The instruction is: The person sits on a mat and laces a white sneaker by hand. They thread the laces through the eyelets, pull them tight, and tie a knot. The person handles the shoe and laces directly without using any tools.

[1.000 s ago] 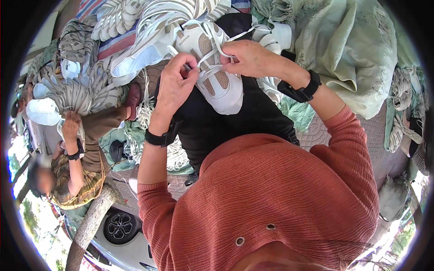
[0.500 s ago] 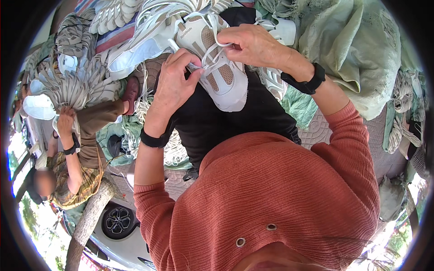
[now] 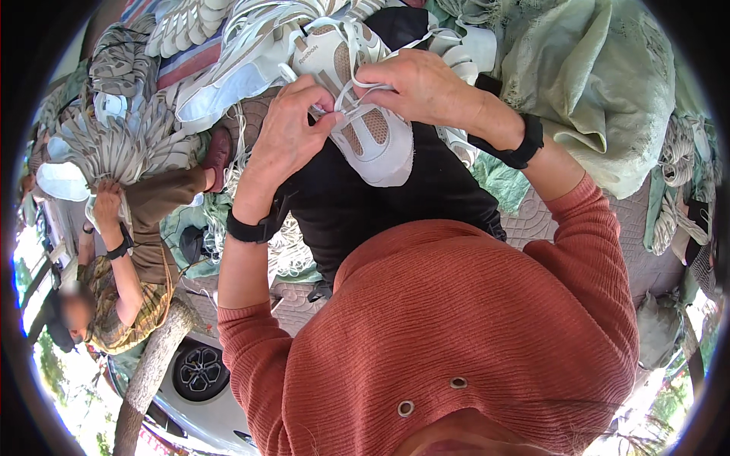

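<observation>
A white and beige shoe upper (image 3: 376,156) rests on my lap, its toe pointing toward me. White lace (image 3: 351,97) crosses its front opening. At the left edge of that opening, my left hand (image 3: 293,125) pinches the lace between thumb and forefinger. My right hand (image 3: 414,87) is closed on a stretch of lace just above the opening, its thumb and forefinger pressed together. A lace end trails up and to the right past my right hand. The curled fingers partly hide the lace and the upper's sides.
Stacked shoe uppers (image 3: 122,140) lie at the left, where a co-worker's hand (image 3: 108,201) holds some. A pale woven sack (image 3: 585,99) bulges at the right. Bundles of white lace (image 3: 293,254) lie on the paving. A tree trunk (image 3: 156,365) and a parked car (image 3: 205,410) stand lower left.
My right hand has shifted left and slightly down, closer to my left hand, bringing the lace with it. My left hand moved slightly left and still pinches.
</observation>
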`<state>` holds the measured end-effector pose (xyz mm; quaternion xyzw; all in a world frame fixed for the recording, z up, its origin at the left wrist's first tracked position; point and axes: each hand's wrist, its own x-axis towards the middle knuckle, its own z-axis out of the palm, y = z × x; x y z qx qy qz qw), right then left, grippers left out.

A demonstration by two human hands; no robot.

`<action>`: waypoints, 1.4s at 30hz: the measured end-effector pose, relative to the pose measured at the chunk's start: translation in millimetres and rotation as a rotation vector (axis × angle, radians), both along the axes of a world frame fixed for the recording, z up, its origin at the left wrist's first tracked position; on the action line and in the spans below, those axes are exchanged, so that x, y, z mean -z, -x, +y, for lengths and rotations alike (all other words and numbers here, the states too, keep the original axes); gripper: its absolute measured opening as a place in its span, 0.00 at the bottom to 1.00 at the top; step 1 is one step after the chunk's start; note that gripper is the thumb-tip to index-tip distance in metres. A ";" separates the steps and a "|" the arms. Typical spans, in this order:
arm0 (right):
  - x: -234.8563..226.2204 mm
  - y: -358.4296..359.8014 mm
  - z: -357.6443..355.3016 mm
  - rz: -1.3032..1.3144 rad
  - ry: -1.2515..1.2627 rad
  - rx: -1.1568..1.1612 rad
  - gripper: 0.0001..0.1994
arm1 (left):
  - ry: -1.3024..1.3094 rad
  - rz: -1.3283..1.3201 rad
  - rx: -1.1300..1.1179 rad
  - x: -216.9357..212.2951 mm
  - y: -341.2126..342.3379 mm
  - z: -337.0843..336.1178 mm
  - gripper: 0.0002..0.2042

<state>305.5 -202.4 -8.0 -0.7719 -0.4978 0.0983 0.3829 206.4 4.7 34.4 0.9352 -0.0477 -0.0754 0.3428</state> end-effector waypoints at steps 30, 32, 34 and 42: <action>1.2 -10.1 -1.1 0.745 0.001 -0.153 0.08 | -0.334 -0.336 -0.073 -6.5 20.7 -28.4 0.08; 5.2 -12.4 0.5 0.702 0.014 -0.167 0.08 | -0.292 -0.283 -0.071 -6.4 17.4 -26.5 0.08; 5.4 -12.8 3.1 0.664 0.052 -0.163 0.08 | -0.180 -0.209 -0.076 -1.3 13.8 -20.1 0.08; -8.0 -16.3 9.4 0.583 0.120 -0.192 0.09 | 0.307 0.055 0.016 3.8 8.0 12.1 0.07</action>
